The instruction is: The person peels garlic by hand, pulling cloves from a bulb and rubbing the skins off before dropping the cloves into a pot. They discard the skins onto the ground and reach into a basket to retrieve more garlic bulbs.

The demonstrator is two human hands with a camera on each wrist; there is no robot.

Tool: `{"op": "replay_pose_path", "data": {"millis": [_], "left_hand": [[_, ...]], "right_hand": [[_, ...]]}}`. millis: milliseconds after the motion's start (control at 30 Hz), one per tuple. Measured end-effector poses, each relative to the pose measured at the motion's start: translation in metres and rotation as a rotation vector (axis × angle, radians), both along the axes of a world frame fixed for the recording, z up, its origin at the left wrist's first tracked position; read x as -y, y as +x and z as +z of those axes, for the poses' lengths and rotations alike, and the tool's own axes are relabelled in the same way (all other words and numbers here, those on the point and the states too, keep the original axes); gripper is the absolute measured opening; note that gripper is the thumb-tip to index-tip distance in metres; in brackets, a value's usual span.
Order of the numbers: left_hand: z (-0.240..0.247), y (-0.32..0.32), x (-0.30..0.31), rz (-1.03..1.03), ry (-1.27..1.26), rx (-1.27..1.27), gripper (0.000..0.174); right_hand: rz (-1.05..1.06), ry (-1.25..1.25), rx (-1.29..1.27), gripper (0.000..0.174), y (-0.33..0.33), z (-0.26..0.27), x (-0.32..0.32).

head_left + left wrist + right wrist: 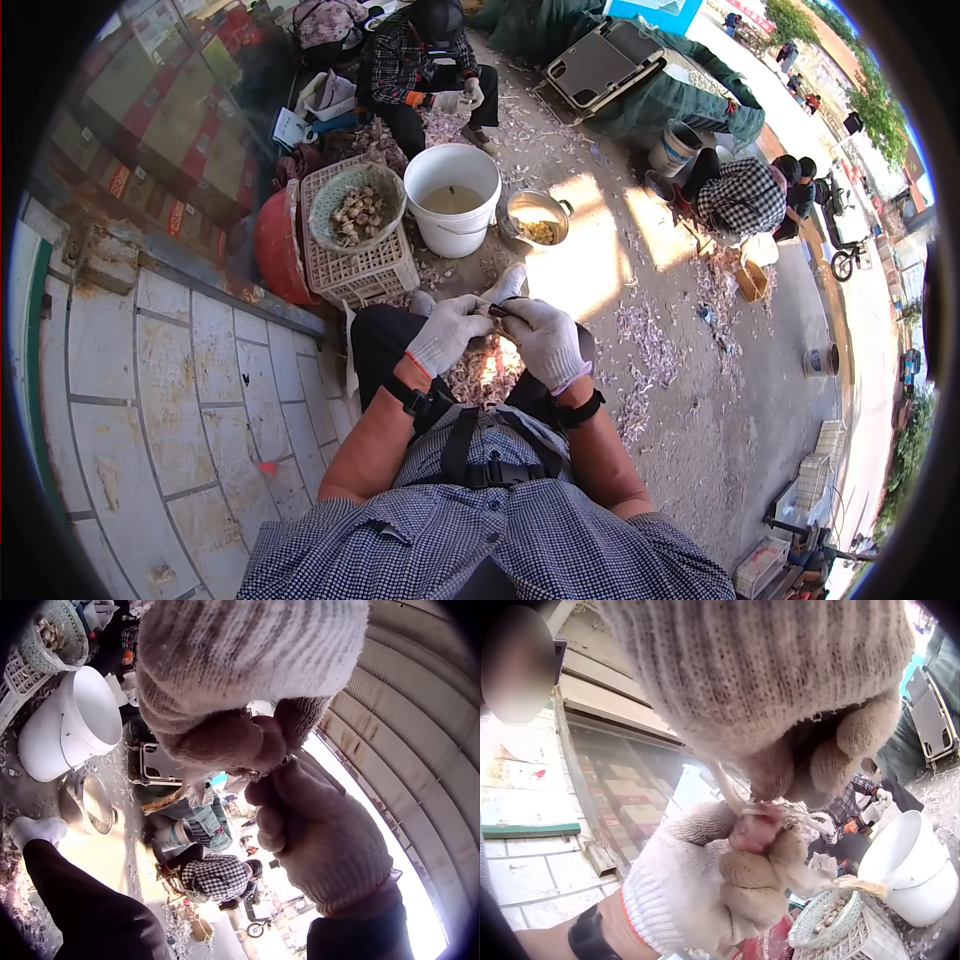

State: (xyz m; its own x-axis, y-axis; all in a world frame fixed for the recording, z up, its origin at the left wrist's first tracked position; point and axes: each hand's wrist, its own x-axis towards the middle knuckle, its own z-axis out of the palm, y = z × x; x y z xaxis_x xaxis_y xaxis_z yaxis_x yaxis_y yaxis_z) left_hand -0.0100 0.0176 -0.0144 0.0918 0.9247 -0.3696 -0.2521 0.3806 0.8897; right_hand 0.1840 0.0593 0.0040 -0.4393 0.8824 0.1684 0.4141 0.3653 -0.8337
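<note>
Together two hands (447,333) (545,340) pinch one garlic clove (751,832).

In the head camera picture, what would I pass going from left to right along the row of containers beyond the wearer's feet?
Red basin → green basket of garlic → white bucket → metal pot → farther right, a crouching person in a checked shirt.

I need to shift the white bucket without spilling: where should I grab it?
Probably by the wire handle lying against the near wall of the bucket, raised and lifted from straight above: it stands upright and open, with liquid inside.
</note>
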Motion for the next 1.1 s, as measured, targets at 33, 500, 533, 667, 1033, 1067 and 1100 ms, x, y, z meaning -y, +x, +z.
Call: {"op": "replay_pose_path", "data": {"millis": [33, 500, 533, 667, 1033, 1067, 1100], "left_hand": [[0.004, 0.001, 0.000, -0.001, -0.001, 0.001, 0.006], [-0.006, 0.002, -0.005, 0.170, 0.189, 0.140, 0.028], [-0.009, 0.002, -0.006, 0.168, 0.188, 0.141, 0.028], [-0.005, 0.005, -0.004, 0.195, 0.180, 0.216, 0.032], [-0.007, 0.002, -0.003, 0.174, 0.155, 0.318, 0.027], [-0.005, 0.000, -0.002, 0.165, 0.108, 0.401, 0.025], [-0.004, -0.001, -0.001, 0.156, 0.059, 0.484, 0.024]], "right_hand": [[-0.011, -0.017, -0.027, 0.021, -0.001, -0.003, 0.000], [-0.112, -0.305, -0.132, 0.025, 0.005, -0.017, -0.005], [-0.110, -0.358, -0.160, 0.026, 0.006, -0.017, -0.003], [-0.090, -0.258, -0.184, 0.028, 0.004, -0.016, -0.001], [-0.152, -0.122, -0.098, 0.026, -0.004, -0.016, -0.002], [-0.151, -0.122, -0.099, 0.026, -0.001, -0.020, -0.002], [-0.155, -0.180, -0.121, 0.026, 0.000, -0.015, -0.001]]}}
